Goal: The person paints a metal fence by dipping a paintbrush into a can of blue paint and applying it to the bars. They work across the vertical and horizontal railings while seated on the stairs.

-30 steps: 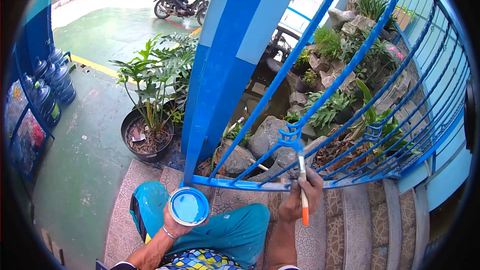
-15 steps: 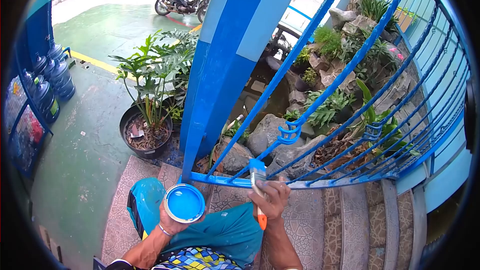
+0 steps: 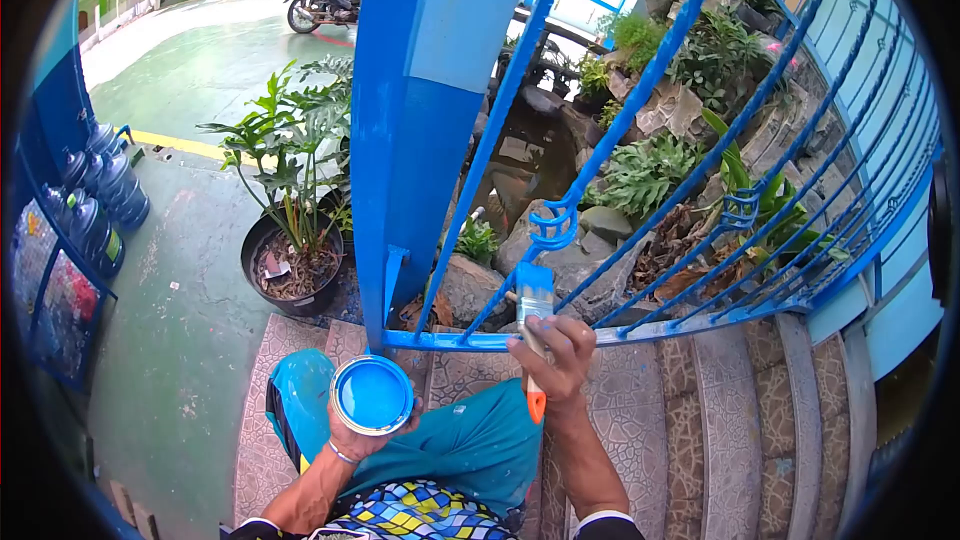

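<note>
An open can of blue paint (image 3: 372,396) rests in my left hand (image 3: 352,437), whose fingers wrap round its sides above my lap. My right hand (image 3: 562,355) grips a paintbrush (image 3: 537,338) by its pale handle with an orange end. The brush points up, its bristles coated in blue, close to a bar of the blue metal railing (image 3: 640,120). Whether the bristles touch the bar I cannot tell. Just above the brush, the bar carries a curled ornament (image 3: 553,226).
A blue post (image 3: 425,150) rises left of the railing, with a potted plant (image 3: 292,265) beside it. Rocks and plants (image 3: 640,175) lie behind the bars. Tiled steps (image 3: 735,410) curve at right. Water jugs (image 3: 120,190) stand far left, and a motorcycle (image 3: 325,0) is beyond.
The view has shifted slightly. My right hand and the brush have moved up and a little right in view, with the bristles now nearer the curled ornament. Both hands keep their holds.
</note>
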Motion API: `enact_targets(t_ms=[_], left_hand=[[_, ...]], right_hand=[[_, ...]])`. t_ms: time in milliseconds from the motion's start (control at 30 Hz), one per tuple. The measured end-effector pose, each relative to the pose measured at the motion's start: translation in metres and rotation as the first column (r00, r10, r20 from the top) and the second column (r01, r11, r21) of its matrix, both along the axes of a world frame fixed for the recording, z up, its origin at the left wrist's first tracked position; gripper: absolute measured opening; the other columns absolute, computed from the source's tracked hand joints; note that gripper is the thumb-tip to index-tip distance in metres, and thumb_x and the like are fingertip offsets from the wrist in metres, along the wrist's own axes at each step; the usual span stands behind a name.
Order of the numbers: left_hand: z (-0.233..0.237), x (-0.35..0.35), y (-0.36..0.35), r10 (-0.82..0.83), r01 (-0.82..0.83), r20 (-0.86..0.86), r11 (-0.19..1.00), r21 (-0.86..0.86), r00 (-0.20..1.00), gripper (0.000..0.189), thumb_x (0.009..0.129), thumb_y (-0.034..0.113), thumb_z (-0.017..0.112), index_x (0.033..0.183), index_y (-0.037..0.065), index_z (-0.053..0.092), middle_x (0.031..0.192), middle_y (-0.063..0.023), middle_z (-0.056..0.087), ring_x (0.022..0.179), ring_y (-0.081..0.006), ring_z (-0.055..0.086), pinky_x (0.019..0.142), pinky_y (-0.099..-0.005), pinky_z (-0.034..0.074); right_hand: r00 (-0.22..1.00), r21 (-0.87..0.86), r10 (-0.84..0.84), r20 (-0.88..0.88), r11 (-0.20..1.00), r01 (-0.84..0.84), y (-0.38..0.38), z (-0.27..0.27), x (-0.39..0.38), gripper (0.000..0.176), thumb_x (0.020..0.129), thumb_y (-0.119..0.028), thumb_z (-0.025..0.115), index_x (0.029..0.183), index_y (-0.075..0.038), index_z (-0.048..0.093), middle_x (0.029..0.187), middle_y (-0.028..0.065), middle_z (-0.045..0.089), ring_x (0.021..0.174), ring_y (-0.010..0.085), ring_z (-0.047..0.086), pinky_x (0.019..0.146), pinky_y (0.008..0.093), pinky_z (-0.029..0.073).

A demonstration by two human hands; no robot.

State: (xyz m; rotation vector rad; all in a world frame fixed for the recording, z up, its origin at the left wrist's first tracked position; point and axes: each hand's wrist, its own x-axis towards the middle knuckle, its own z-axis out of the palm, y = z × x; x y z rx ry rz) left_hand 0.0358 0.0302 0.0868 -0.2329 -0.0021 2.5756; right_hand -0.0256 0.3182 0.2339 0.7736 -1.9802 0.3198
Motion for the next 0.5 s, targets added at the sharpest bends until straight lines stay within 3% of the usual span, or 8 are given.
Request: enact_targets(t_ms=[200,300,333,433,500], left_hand=[[0.005,0.004,0.009,0.012,-0.010,0.034,0.998,-0.064,0.999,0.085,0.088,0.078,0.051,0.135,0.008,0.063,0.132,-0.0238,0.063,0.122,-0.0468,0.055,0.102,-0.0613,0.044],[0.012,0.005,0.011,-0.009,0.013,0.035,0.993,-0.117,0.999,0.087,0.087,0.080,0.050,0.134,0.007,0.062,0.130,-0.0237,0.063,0.119,-0.0458,0.057,0.100,-0.0605,0.046],[0.013,0.006,0.013,0.021,-0.019,0.024,0.993,-0.117,0.999,0.088,0.087,0.080,0.049,0.133,0.006,0.062,0.130,-0.0235,0.063,0.118,-0.0450,0.058,0.100,-0.0611,0.047],[0.003,0.006,0.011,-0.005,0.007,0.016,0.985,-0.174,1.000,0.087,0.088,0.079,0.049,0.132,0.005,0.063,0.131,-0.0231,0.062,0.117,-0.0453,0.058,0.100,-0.0621,0.047],[0.006,0.009,0.013,0.010,-0.002,0.038,0.981,-0.196,0.999,0.079,0.090,0.072,0.053,0.130,0.004,0.063,0.131,-0.0231,0.063,0.118,-0.0466,0.058,0.098,-0.0626,0.048]], right_hand=[[0.934,0.074,0.120,0.337,0.985,-0.153,0.008,-0.096,0.005,0.034,0.071,-0.013,0.077,0.105,-0.018,0.075,0.120,0.0048,0.071,0.110,0.0272,0.064,0.093,0.0436,0.050],[0.822,-0.070,0.199,0.534,0.979,-0.192,0.016,-0.126,0.008,0.034,0.071,-0.008,0.078,0.105,-0.015,0.075,0.117,0.0064,0.072,0.107,0.0299,0.066,0.089,0.0448,0.053],[0.802,-0.209,0.266,0.535,0.961,-0.179,0.017,-0.125,0.009,0.035,0.070,-0.001,0.080,0.104,-0.011,0.075,0.115,0.0090,0.073,0.104,0.0316,0.067,0.086,0.0443,0.055],[0.854,-0.431,0.309,0.418,0.895,-0.113,0.024,-0.107,0.001,0.032,0.073,0.003,0.081,0.102,-0.007,0.074,0.113,0.0107,0.073,0.102,0.0322,0.068,0.086,0.0426,0.056],[0.939,-0.562,0.233,0.254,0.825,-0.053,0.028,-0.097,-0.005,0.030,0.074,0.004,0.082,0.101,-0.005,0.073,0.114,0.0138,0.072,0.103,0.0340,0.068,0.087,0.0421,0.057]])
